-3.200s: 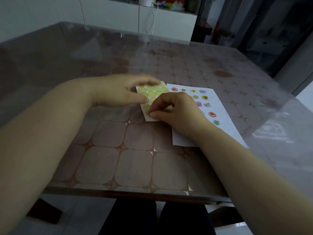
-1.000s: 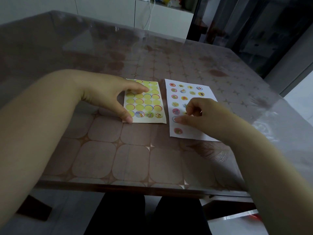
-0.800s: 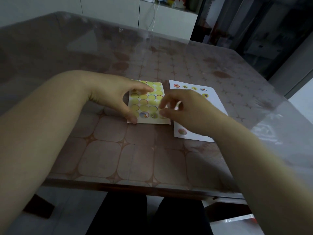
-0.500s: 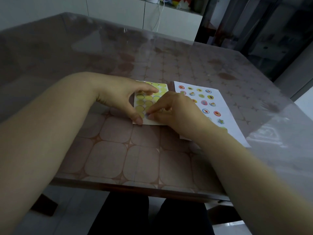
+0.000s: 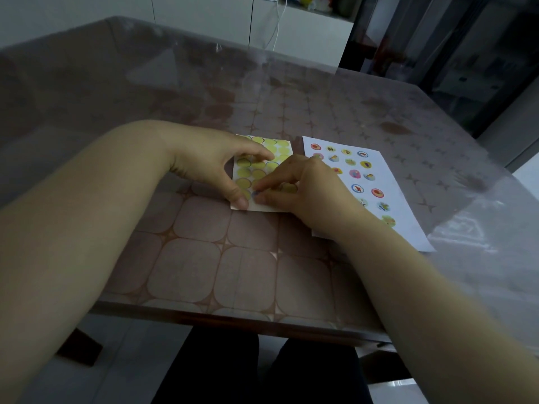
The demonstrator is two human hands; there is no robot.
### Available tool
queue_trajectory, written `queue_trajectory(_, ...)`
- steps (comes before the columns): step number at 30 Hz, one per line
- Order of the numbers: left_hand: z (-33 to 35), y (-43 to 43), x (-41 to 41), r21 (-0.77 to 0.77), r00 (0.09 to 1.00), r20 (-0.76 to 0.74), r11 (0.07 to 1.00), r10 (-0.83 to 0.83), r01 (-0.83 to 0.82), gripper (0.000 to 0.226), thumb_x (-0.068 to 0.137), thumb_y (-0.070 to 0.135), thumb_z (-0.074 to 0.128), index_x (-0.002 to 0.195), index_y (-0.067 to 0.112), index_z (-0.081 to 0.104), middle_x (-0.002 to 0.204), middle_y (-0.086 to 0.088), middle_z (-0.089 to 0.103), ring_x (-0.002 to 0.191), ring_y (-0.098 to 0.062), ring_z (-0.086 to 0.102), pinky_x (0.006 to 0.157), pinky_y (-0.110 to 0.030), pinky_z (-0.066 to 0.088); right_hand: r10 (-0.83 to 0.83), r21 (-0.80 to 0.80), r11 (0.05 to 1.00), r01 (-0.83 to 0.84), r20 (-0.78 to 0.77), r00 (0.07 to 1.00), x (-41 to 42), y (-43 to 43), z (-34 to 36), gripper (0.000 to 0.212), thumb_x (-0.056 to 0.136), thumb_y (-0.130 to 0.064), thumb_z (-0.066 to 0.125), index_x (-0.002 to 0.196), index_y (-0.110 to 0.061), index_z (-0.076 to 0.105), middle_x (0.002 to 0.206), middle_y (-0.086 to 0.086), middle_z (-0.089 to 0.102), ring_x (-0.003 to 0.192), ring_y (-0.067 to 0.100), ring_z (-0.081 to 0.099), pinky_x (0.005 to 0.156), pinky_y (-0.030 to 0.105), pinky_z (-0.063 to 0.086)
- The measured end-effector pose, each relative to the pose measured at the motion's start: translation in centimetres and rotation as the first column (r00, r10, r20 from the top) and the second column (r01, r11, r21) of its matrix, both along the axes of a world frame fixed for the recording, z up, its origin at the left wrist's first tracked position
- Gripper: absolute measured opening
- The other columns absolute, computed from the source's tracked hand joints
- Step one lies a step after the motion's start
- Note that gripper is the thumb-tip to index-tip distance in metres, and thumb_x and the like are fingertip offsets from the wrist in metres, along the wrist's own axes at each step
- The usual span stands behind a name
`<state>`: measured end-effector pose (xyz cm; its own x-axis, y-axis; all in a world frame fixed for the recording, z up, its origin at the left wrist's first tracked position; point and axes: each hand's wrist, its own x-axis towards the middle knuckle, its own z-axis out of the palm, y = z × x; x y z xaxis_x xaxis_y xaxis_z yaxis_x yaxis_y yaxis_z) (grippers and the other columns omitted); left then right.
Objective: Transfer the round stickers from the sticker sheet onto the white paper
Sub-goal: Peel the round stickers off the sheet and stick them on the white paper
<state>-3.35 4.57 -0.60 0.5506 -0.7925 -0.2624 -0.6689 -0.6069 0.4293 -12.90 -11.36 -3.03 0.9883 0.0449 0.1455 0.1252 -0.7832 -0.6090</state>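
The yellow sticker sheet [image 5: 280,147] lies flat on the table, most of its circles bare yellow. To its right lies the white paper [image 5: 401,196], carrying several round colour stickers. My left hand [image 5: 208,158] presses the sheet down, with the thumb at its near left corner and the index finger higher up. My right hand [image 5: 310,189] reaches across the sheet, and its thumb and index fingertips pinch a blue-rimmed round sticker [image 5: 254,194] in the bottom row. That hand hides the rest of the bottom row.
The table [image 5: 186,266] has a patterned brown top under a clear cover, and its front edge runs just below my forearms. White cabinets [image 5: 300,27] stand behind it and a dark doorway is at the back right. My legs show under the table.
My right hand left the white paper, crossed to the sticker sheet and settled its fingertips on a bottom-row sticker. My left hand has kept holding the sheet down.
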Motion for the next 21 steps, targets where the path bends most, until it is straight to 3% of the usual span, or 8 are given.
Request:
queue_trajectory(4,0.02,-0.04,0.0,0.012,1.0,0.02,1.0,-0.007,0.007,0.099,0.047,0.059,0.067,0.137,0.045,0.029,0.143,0.021,0.031,0.132,0.003,0.024,0.111,-0.021,0.02,0.008,0.008,1.0,-0.008,-0.008,1.0,0.14,-0.17,-0.04,0.015,0.075,-0.03,0.073,0.09,-0.03,0.073,0.093,-0.01,0.057,0.099,0.014,0.05,0.089,0.031,0.041)
queue_trajectory(8,0.1,0.04,-0.14,0.011,1.0,0.002,1.0,-0.007,0.007,0.096,0.047,0.059,0.066,0.136,0.046,0.03,0.137,0.025,0.032,0.131,0.003,0.025,0.112,-0.025,0.021,0.006,-0.07,0.998,-0.007,-0.009,1.0,0.28,-0.45,-0.09,0.039,0.071,-0.041,0.075,0.108,-0.032,0.065,0.094,-0.01,0.054,0.085,0.007,0.048,0.085,0.028,0.041)
queue_trajectory(11,0.15,0.03,-0.28,0.013,1.0,0.001,1.0,-0.016,0.016,0.094,0.049,0.057,0.065,0.136,0.045,0.03,0.134,0.024,0.032,0.129,0.003,0.025,0.108,-0.02,0.02,-0.004,-0.098,0.995,0.004,0.0,1.0,0.02,-0.72,-0.09,0.049,0.068,-0.047,0.074,0.113,-0.033,0.062,0.1,-0.01,0.055,0.089,0.008,0.048,0.083,0.025,0.039)
queue_trajectory(16,0.12,0.01,-0.25,0.047,1.0,0.013,0.999,-0.028,0.027,0.094,0.051,0.058,0.061,0.138,0.044,0.027,0.144,0.019,0.028,0.133,0.0,0.022,0.111,-0.022,0.018,0.007,-0.112,0.994,-0.004,0.025,1.0,-0.22,-0.41,-0.22,0.041,0.07,-0.045,0.073,0.108,-0.031,0.066,0.109,-0.005,0.058,0.104,0.019,0.051,0.096,0.04,0.039)
queue_trajectory(21,0.01,-0.02,-0.22,0.053,0.999,0.007,0.997,-0.048,0.048,0.083,0.066,0.049,0.067,0.138,0.04,0.029,0.142,0.024,0.025,0.13,0.005,0.018,0.107,-0.016,0.013,0.004,-0.113,0.994,0.002,0.047,0.999,-0.25,-0.18,-0.51,0.036,0.073,-0.043,0.071,0.106,-0.03,0.068,0.112,-0.006,0.059,0.109,0.02,0.051,0.099,0.043,0.036)
